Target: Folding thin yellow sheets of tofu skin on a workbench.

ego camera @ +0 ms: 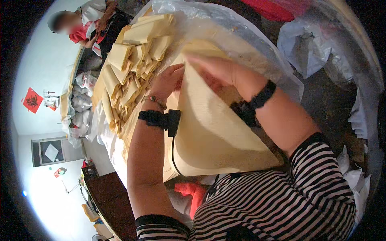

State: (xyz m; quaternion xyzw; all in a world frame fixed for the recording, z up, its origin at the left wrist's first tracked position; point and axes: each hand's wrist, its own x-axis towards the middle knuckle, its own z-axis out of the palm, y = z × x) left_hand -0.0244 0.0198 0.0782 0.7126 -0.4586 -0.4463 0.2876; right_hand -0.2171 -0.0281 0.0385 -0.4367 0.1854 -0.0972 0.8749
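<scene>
A thin pale yellow sheet point(211, 129), apparently tofu skin, hangs raised to a peak between my hands and spreads down toward my lap. My right hand point(211, 67), blurred, grips its upper edge near the peak. The fingers of my left hand point(166, 79) close at the sheet's left edge, just beside the peak; their tips are partly hidden. Past my left hand lies a heap of folded sheets point(129, 63) of the same material. More flat sheet material point(205, 46) lies beyond my right hand, on clear plastic film point(247, 30).
Another person point(93, 24) sits at the upper left past the heap. White plastic bags point(304, 48) stand at the right, and filled bags point(81, 99) line the left wall. A dark brown table point(110, 198) is at the lower left. A red object point(196, 195) lies by my waist.
</scene>
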